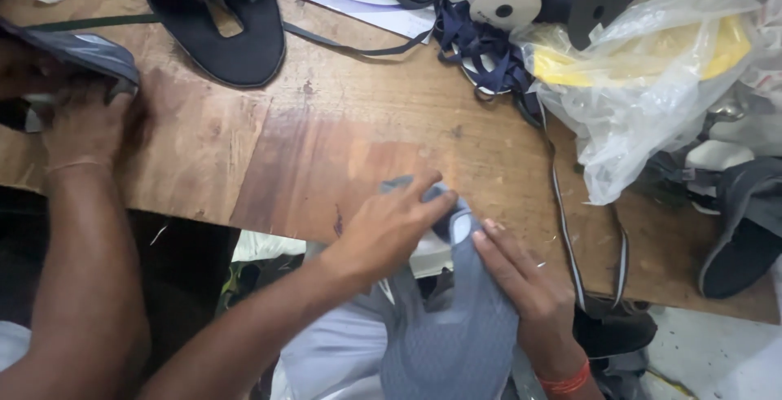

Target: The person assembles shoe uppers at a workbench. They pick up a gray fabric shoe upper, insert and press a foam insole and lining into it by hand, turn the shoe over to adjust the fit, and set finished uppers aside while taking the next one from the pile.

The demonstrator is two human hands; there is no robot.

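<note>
desk (326,131): worn matt wood | shoe upper (456,327): grey knit cloth | bag (652,82): crinkled glossy clear plastic, upper right

Grey mesh shoe upper (452,318), soft and folded, draped over the wooden table edge

Perhaps four shoe uppers (220,17), three hands (391,225), one plastic bag (652,82).

Wooden table (342,135) (shoe upper (224,29), bag (652,82))
</note>
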